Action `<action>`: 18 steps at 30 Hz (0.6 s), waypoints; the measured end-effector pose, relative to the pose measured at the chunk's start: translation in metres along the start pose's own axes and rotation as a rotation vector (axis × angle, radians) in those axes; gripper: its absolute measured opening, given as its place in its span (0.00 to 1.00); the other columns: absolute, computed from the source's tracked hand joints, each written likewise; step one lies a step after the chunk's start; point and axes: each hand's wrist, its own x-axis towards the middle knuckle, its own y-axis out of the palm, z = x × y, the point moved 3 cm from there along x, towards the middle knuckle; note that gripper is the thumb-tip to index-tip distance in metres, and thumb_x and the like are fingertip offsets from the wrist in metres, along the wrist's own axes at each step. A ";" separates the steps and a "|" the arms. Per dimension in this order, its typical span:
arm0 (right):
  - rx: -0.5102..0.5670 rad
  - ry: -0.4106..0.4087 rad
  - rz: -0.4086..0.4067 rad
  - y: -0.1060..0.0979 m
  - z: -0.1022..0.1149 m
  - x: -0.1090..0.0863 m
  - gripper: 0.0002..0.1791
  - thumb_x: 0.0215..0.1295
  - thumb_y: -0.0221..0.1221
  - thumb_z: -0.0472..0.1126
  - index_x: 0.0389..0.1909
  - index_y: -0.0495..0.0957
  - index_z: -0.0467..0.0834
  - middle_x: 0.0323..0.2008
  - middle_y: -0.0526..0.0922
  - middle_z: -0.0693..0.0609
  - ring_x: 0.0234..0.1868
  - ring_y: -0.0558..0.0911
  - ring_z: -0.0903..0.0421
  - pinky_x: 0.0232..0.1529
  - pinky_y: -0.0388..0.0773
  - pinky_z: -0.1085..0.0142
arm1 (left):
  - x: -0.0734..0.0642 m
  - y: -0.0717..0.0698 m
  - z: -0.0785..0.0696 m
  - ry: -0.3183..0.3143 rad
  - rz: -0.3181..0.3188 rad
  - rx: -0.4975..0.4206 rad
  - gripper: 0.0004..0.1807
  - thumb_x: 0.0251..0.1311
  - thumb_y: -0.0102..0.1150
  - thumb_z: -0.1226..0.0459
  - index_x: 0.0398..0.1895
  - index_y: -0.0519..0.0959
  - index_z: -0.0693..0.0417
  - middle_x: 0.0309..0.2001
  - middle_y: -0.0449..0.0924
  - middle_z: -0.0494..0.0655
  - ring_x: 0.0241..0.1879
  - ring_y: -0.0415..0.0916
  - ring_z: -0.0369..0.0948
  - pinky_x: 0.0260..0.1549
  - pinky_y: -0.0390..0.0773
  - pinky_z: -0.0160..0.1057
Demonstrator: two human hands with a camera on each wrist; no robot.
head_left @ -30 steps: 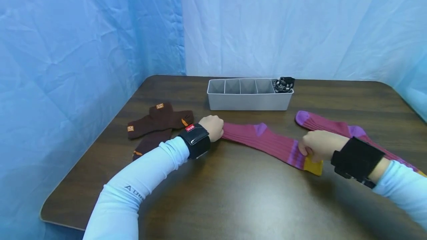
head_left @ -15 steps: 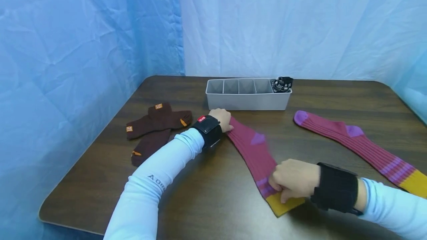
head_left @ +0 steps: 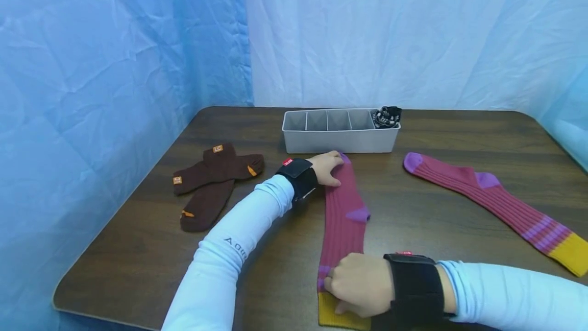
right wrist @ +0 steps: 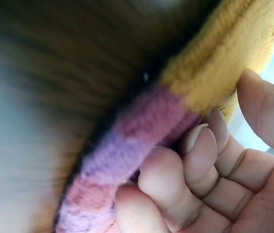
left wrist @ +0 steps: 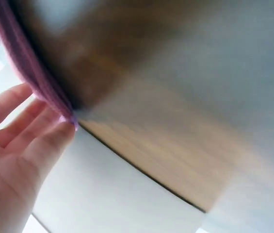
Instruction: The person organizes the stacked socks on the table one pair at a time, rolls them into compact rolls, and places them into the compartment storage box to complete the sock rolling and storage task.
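Note:
A long magenta ribbed sock [head_left: 345, 203] with purple heel and yellow cuff lies lengthwise on the table, toe away from me. At its purple toe, my left hand [head_left: 327, 167] rests with thumb and fingers spread apart; in the left wrist view, the thumb [left wrist: 54, 145] touches the toe end. My right hand [head_left: 360, 284] holds the sock near its cuff with curled fingers. The right wrist view shows fingertips [right wrist: 161, 170] along the purple stripes and the thumb [right wrist: 263, 104] against the yellow cuff [right wrist: 224, 58]. A matching sock [head_left: 487, 198] lies slanted at the right.
At the back, a grey box [head_left: 340, 142] with several compartments holds a rolled black patterned item [head_left: 387, 116] in its rightmost one. Two dark brown socks [head_left: 216, 170] lie crossed at the left. Blue sheeting [head_left: 115, 65] hangs around the wooden table [head_left: 138, 249].
The held sock has swung from lying sideways to pointing straight away from me. My right hand moved left and nearer; my left hand moved slightly right and its fingers spread.

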 end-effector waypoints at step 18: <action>-0.059 0.545 -0.343 -0.035 -0.153 -0.107 0.02 0.49 0.57 0.36 0.25 0.75 0.45 0.24 0.75 0.55 0.24 0.75 0.60 0.27 0.73 0.65 | -0.210 -0.232 -0.241 0.101 -0.049 0.161 0.17 0.52 0.52 0.54 0.44 0.73 0.48 0.39 0.74 0.41 0.39 0.72 0.35 0.36 0.72 0.33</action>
